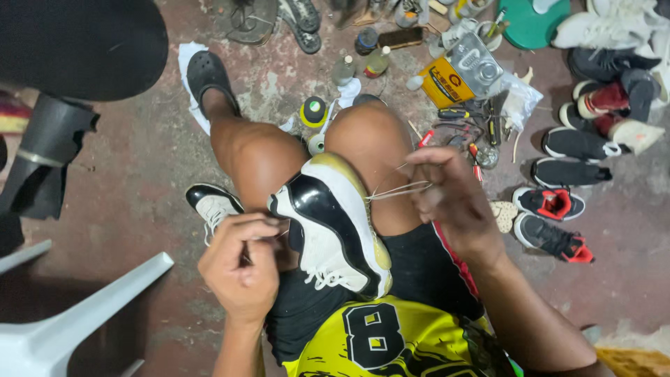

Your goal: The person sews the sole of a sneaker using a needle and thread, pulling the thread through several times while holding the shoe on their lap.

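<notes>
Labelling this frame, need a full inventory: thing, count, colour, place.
sneaker: 1, white, black and yellowed sole, wedged between the knees
thread: a few strands, pale, from sneaker sole to right hand
second sneaker: 1, black and white, floor by left knee
shoes: many, black, red, white, floor at right
sandals: 2, dark, top centre
bottles: several, small, floor beyond knees
tin: 1, orange and silver, top centre right
hand tools: several, floor near tin
green lid: 1, top right
chair: 1, white plastic, bottom left
clog: 1, black, on the foot
left hand: 1, pinched shut by sneaker toe
right hand: 1, pulling thread
</notes>
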